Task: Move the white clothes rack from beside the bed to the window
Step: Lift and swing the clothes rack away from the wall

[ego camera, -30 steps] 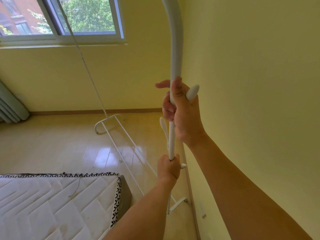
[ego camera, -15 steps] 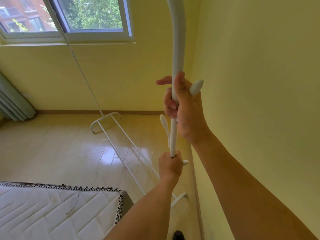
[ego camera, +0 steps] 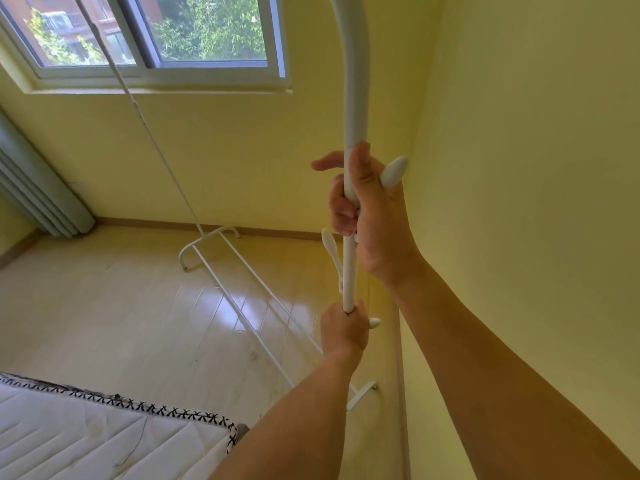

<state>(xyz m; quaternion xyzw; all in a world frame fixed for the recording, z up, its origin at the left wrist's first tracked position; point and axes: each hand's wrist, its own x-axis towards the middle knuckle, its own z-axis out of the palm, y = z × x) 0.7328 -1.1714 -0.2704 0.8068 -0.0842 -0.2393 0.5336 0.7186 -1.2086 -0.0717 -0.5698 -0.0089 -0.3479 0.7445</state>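
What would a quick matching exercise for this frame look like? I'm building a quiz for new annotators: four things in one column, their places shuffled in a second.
Things:
1. right hand
2. left hand
3. mattress
4. window

Places:
A. bottom left corner of the view
B. lower on the white clothes rack pole
C. top left, on the far wall
D. higher on the pole, by a peg

Pairs: 1-D, 2-B, 3-A, 4-C
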